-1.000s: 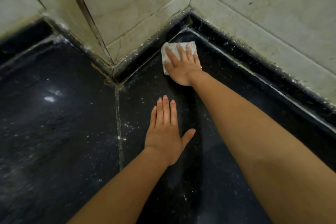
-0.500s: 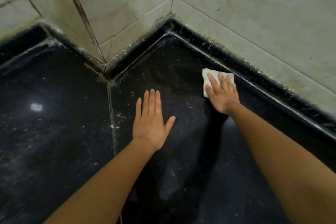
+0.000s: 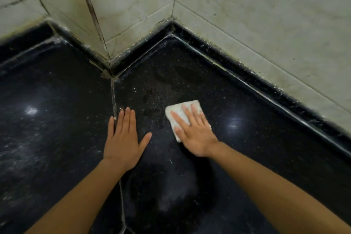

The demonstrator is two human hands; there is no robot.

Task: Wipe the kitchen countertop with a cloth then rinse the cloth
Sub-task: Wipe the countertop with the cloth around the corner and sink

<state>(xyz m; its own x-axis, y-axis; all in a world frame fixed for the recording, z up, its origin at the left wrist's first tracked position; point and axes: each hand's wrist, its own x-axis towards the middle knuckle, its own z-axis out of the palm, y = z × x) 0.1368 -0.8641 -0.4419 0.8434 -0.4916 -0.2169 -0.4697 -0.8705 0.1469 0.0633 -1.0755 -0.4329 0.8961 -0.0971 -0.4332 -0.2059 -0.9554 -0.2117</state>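
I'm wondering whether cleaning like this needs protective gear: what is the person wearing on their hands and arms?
Nothing that shows. The left hand and right hand are bare: no gloves, rings, watch or bracelet in sight. The left forearm and right forearm are uncovered to the picture's edge; no sleeve shows.

Left hand, right hand — two; cloth — one.
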